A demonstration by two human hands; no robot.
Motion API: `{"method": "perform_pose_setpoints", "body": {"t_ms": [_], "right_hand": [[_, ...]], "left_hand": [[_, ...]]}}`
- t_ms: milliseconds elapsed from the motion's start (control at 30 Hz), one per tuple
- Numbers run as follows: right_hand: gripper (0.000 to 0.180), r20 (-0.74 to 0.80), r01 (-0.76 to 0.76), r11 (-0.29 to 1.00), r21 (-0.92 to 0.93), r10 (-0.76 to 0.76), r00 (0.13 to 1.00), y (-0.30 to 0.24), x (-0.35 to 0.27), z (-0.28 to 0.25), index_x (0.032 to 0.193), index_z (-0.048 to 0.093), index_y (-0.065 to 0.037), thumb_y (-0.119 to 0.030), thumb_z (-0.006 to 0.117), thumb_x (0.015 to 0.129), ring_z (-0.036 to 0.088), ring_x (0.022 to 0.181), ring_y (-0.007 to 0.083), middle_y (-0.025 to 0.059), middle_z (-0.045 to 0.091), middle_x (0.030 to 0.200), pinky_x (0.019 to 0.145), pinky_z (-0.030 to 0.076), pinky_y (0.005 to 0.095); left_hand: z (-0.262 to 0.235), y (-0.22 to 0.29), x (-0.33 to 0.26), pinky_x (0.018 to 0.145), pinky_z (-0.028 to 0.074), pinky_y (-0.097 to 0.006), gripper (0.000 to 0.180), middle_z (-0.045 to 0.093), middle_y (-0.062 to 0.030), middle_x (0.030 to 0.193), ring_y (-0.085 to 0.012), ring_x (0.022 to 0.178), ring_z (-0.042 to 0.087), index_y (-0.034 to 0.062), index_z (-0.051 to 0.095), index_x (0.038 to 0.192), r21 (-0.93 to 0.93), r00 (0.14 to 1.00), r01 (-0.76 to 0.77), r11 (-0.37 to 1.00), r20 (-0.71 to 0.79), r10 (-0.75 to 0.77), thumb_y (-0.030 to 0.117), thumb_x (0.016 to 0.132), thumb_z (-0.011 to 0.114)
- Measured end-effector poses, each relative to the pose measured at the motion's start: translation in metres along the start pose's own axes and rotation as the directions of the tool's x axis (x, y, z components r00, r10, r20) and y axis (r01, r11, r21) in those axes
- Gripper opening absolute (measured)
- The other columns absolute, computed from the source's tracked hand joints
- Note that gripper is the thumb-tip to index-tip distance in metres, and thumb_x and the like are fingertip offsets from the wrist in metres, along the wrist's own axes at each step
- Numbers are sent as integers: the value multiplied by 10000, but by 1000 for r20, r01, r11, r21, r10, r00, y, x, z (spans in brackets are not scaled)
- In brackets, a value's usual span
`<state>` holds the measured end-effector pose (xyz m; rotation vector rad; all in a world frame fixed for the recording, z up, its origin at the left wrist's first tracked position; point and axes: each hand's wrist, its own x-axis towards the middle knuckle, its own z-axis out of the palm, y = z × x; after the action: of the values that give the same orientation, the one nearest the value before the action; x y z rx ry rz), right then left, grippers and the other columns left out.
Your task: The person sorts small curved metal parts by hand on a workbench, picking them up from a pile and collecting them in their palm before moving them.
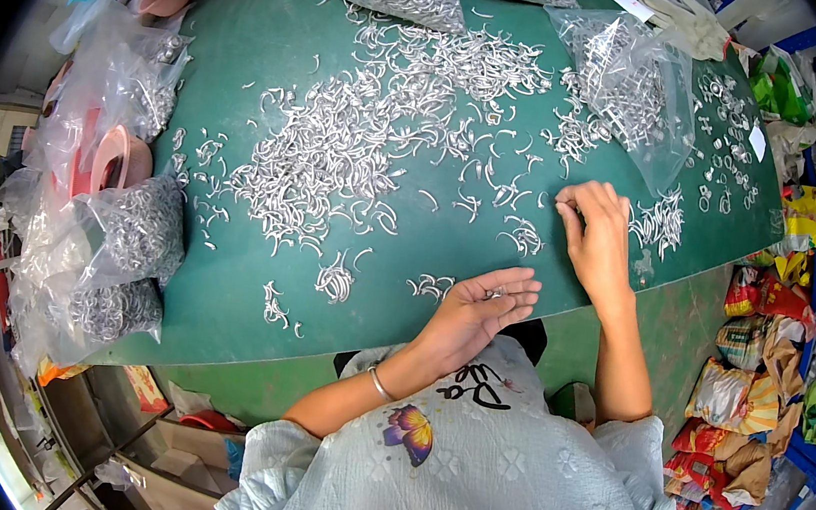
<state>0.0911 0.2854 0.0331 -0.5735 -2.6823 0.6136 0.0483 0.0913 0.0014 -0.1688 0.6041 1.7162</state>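
My left hand (pixel 478 315) is turned palm up at the table's near edge. Its thumb lies over a small silvery metal piece (pixel 495 293) against the fingers. Farther right, my right hand (pixel 595 238) hovers over the green table with fingers curled toward the thumb; whatever is between the tips is too small to tell. Just left of it lies a small cluster of curved metal pieces (pixel 523 235). Another little group of curved pieces (pixel 431 286) sits beside my left hand. A large heap of the same curved silvery pieces (pixel 323 160) spreads over the middle of the table.
A clear bag of metal parts (pixel 633 89) lies at the back right, near a bundle of pieces (pixel 660 223). More filled bags (pixel 134 229) line the left edge, with a pink basket (pixel 123 160) among them. Shelves with colourful packages (pixel 739 394) stand right.
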Motion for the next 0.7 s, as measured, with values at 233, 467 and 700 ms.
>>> {"method": "perform_pose_setpoints", "body": {"t_ms": [233, 467, 700], "right_hand": [[127, 73, 166, 985, 35, -168, 983, -4, -6, 10, 866, 623, -72, -25, 690, 769, 504, 911, 250, 51, 568, 945, 794, 351, 377], [117, 342, 42, 881, 472, -227, 912, -15, -18, -12, 868, 615, -36, -24, 685, 776, 543, 867, 255, 60, 620, 894, 849, 393, 374], [132, 6, 122, 974, 190, -126, 992, -14, 21, 38, 888, 663, -54, -92, 728, 779, 540, 888, 273, 77, 596, 871, 815, 397, 383]], "left_hand": [[1, 5, -3, 1018, 467, -339, 340, 603, -166, 1214, -211, 1127, 588, -68, 526, 1294, 23, 997, 63, 998, -48, -62, 60, 981, 504], [25, 13, 1, 983, 493, -356, 360, 615, -173, 1190, -235, 1101, 601, -82, 521, 1275, -140, 980, -70, 988, -196, 41, 170, 1030, 447], [10, 10, 3, 1068, 423, -404, 448, 514, -231, 1346, -306, 1272, 498, -107, 480, 1293, 89, 981, 30, 996, -191, -12, 256, 1050, 382]]}}
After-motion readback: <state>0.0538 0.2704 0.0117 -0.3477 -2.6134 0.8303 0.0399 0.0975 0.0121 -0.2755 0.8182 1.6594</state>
